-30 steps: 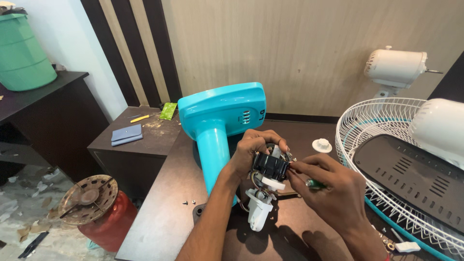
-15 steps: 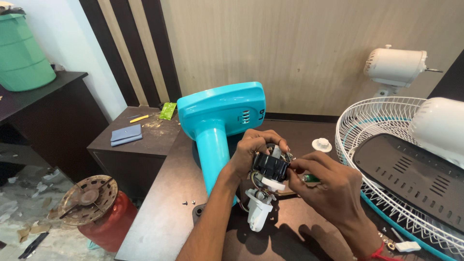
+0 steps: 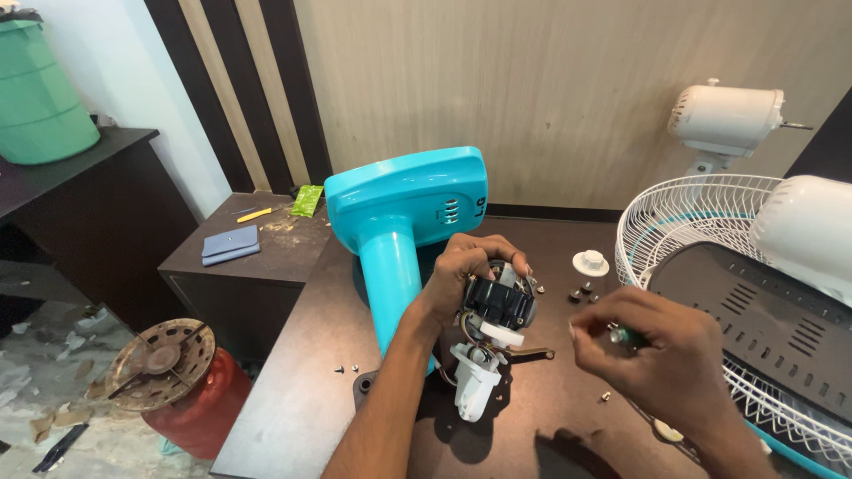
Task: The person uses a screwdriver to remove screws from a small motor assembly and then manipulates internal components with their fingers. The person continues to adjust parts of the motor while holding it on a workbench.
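My left hand (image 3: 466, 270) grips a small fan motor (image 3: 499, 306), black in the middle with a white end piece pointing down, held just above a dark brown table (image 3: 293, 399). My right hand (image 3: 652, 350) is shut around a small green-handled tool (image 3: 630, 337), off to the right of the motor and apart from it. A turquoise fan base (image 3: 404, 213) stands upside down right behind my left hand. Small screws (image 3: 581, 291) lie on the table beyond the motor.
A white knob (image 3: 590, 263) lies near the screws. A white wire fan guard (image 3: 692, 231) and a dark slotted panel (image 3: 754, 310) fill the right side. White fan motor housings (image 3: 723, 115) stand behind. At left are a low cabinet (image 3: 240, 257), a red cylinder (image 3: 186, 390) and a green bin (image 3: 40, 98).
My right hand has pulled away from the motor to the right with the green-handled tool. My left hand still holds the motor in the same place.
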